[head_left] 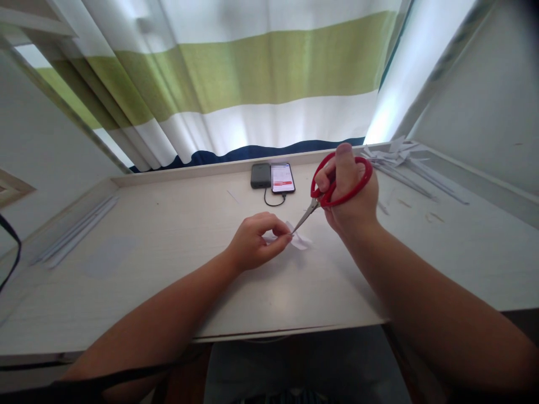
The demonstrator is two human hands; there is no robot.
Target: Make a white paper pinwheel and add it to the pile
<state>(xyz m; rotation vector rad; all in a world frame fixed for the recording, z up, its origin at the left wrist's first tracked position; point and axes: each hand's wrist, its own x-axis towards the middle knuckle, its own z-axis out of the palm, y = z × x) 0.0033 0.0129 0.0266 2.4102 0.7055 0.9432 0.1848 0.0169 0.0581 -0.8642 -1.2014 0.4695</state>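
Observation:
Between thumb and fingers, my left hand (261,240) pinches a small white piece of paper (300,242) just above the desk. Part of the paper is hidden behind the fingers, and folded or cut flaps spread out to the right. My right hand (353,191) grips red-handled scissors (310,212), with fingers through the loops. The metal blades slant down to the left, and their tips meet the paper beside my left fingertips. The blades look nearly closed together.
A black power bank (260,176) and a lit phone (282,178), joined by a short cable (273,204), lie at the back. White paper strips (80,230) lie at the left, and a heap of paper strips (400,160) at the back right. A striped curtain (269,67) hangs behind the desk (168,224).

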